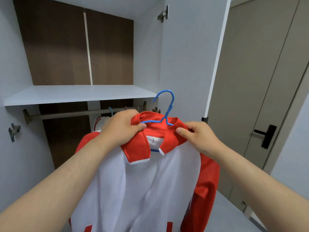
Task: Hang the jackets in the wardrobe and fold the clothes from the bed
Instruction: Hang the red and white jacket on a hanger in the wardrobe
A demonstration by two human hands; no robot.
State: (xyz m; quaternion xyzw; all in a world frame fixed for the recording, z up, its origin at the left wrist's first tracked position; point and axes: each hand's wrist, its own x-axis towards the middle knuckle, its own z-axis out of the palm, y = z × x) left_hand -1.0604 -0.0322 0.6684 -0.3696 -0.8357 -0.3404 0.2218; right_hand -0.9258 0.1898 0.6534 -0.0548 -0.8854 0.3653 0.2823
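Note:
A white jacket (142, 186) with a red collar and red sleeves hangs on a blue hanger (165, 104), held up in front of the open wardrobe. My left hand (122, 128) grips the left side of the red collar. My right hand (199, 136) pinches the right side of the collar. The hanger's hook sticks up above the collar, just right of and slightly above the wardrobe rail (80, 113). Another white and red garment (102, 122) hangs on the rail behind my left hand, mostly hidden.
A white shelf (80, 94) runs above the rail. The open wardrobe door (192, 56) stands to the right. Beyond it is a beige room door with a black handle (265, 135). Hinges (14, 131) sit on the left wardrobe wall.

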